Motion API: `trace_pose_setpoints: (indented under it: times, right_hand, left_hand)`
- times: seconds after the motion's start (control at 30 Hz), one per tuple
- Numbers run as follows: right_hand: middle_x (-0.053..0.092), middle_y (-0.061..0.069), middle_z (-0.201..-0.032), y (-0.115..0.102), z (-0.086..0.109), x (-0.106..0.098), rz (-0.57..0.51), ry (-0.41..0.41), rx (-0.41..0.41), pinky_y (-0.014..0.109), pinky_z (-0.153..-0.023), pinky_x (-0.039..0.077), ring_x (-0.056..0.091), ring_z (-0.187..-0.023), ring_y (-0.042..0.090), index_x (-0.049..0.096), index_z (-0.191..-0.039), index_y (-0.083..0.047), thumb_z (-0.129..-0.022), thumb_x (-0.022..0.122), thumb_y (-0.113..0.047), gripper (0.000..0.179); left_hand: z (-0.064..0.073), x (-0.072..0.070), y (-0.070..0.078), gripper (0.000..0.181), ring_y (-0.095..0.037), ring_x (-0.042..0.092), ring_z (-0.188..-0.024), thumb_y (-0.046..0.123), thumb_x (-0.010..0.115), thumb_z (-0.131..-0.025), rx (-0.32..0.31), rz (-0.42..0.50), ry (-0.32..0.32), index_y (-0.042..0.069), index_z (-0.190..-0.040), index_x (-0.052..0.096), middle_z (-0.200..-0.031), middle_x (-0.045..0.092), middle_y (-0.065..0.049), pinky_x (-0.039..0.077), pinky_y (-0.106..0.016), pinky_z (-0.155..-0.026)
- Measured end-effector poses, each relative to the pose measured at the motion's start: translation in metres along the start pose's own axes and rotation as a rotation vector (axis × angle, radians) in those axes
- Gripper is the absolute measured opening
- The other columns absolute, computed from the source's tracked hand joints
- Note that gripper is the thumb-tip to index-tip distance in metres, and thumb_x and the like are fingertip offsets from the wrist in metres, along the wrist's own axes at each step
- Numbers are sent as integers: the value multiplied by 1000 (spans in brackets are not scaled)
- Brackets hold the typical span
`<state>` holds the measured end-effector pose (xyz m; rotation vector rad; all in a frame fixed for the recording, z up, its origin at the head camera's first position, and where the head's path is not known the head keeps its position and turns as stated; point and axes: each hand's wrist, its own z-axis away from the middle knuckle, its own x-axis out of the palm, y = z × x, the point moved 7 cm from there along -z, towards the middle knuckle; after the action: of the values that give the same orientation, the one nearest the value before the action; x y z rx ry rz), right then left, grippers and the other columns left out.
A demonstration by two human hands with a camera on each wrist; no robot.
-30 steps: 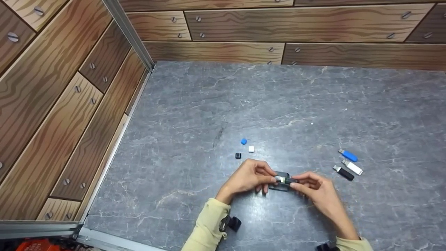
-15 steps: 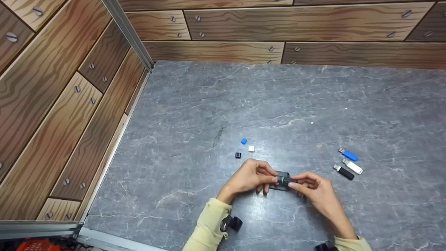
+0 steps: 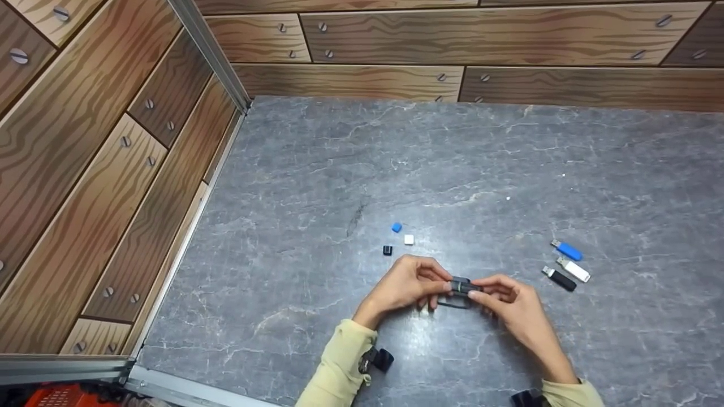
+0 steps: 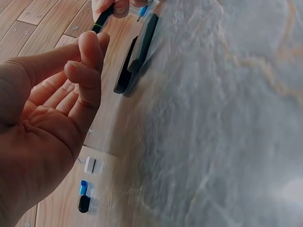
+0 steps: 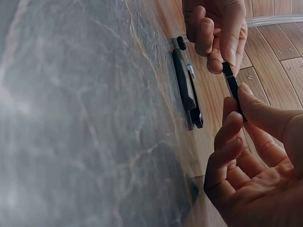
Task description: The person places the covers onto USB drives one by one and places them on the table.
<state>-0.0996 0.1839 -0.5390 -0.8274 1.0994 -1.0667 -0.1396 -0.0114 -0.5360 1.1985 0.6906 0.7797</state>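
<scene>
Left fingers (image 3: 436,287) and right fingers (image 3: 487,301) pinch a black stick (image 5: 232,86) above a marbled tabletop (image 3: 305,169), walls (image 3: 384,37) plank-patterned.

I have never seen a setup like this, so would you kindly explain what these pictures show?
No robot here: a person works with bare hands. The wide picture comes from a head camera looking down; the two close ones come from cameras on the left and right wrists.

The left hand and right hand pinch opposite ends of a small dark stick with a green band. Below it is a dark case-like object.

On the grey marbled surface lie a blue cap, white cap and black cap; farther right, a blue USB stick, white USB stick and black USB stick.
</scene>
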Motion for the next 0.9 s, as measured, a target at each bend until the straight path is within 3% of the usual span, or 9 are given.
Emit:
trace_pose_setpoints:
  times: [0.2,0.33,0.5,0.67,0.9]
  right_hand:
    - [76,-4,-86,-3,-3,1,-35,8,-17,21,-61,54,64,-67,7,75,-117,1,-91,82,-8,29]
    - [79,-3,-92,-5,-4,0,-9,0,-26,21,-63,56,66,-69,7,75,-121,0,-93,81,-10,31]
    - [81,1,-99,-8,-8,-3,11,-33,-18,23,-56,54,65,-66,8,71,-130,-1,-95,78,-10,37]
    - [82,3,-104,-11,-13,-7,22,-49,3,24,-52,54,67,-65,8,68,-133,1,-95,78,-11,40]
    - [80,19,-105,-22,-23,-7,189,-21,-124,22,-52,50,61,-62,4,74,-121,1,-94,78,-11,29]
  left_hand:
    - [-2,-2,3,20,-10,63,-54,7,80,-92,31,-32,19,4,-111,76,-90,80,-9,50,-21,-46]
    - [-2,-4,4,21,-10,63,-55,7,80,-93,32,-71,33,4,-113,76,-93,80,-14,51,-21,-46]
    - [-5,-8,7,22,-7,63,-57,6,78,-94,18,-132,55,3,-115,76,-96,80,-17,50,-18,-48]
    - [-10,-10,14,22,-8,63,-58,6,77,-94,37,-237,61,2,-116,75,-96,80,-12,52,-17,-51]
    - [-16,-13,21,21,1,59,-64,10,76,-96,72,-469,93,5,-116,76,-92,80,-9,53,-13,-60]
